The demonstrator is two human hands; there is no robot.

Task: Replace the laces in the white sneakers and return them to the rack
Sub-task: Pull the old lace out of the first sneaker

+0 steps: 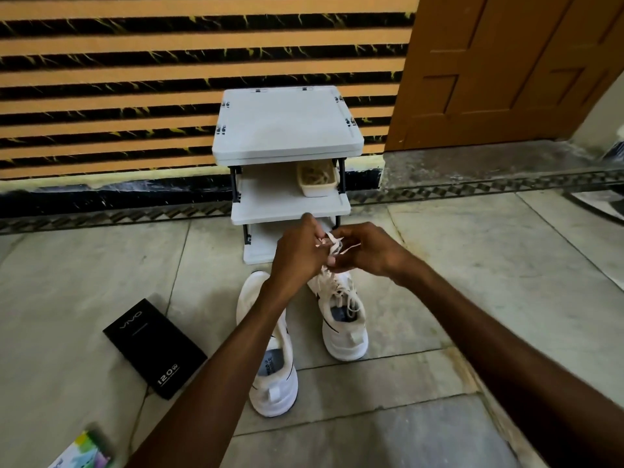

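Two white sneakers stand on the floor in front of a small white rack. The right sneaker is laced, and its white lace runs up to both hands. My left hand and my right hand meet just above the shoe's toe end, each pinching part of the lace. The left sneaker lies partly under my left forearm, and I see no lace on it. A cream tray of laces sits on the rack's middle shelf.
A black phone box lies on the stone floor to the left of the shoes. A colourful packet shows at the bottom left edge. Behind the rack is a striped wall, with a wooden door at the right.
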